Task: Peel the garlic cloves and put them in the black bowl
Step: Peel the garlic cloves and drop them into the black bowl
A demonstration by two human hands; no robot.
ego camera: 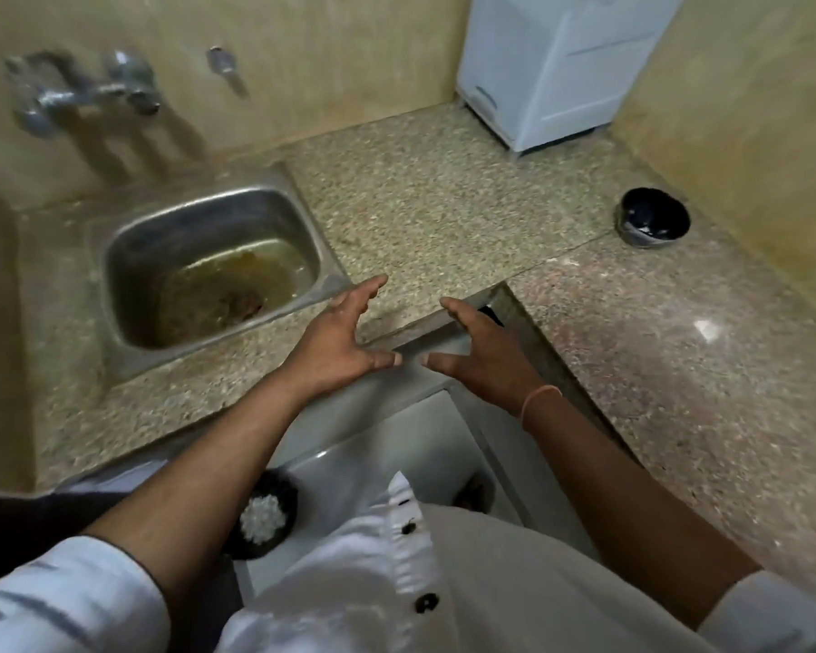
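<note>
The black bowl point(654, 221) stands on the granite counter at the right, close to the wall, with a few pale bits inside. My left hand point(345, 341) and my right hand point(481, 355) hover side by side over the counter's front edge, fingers spread and holding nothing. Both are well to the left of the bowl. No garlic clove is visible on the counter or in either hand.
A steel sink point(208, 271) with murky water lies at the left under wall taps point(86, 91). A white appliance point(557, 63) fills the back corner. Low down by my body is a dark round container point(262, 520) with white bits.
</note>
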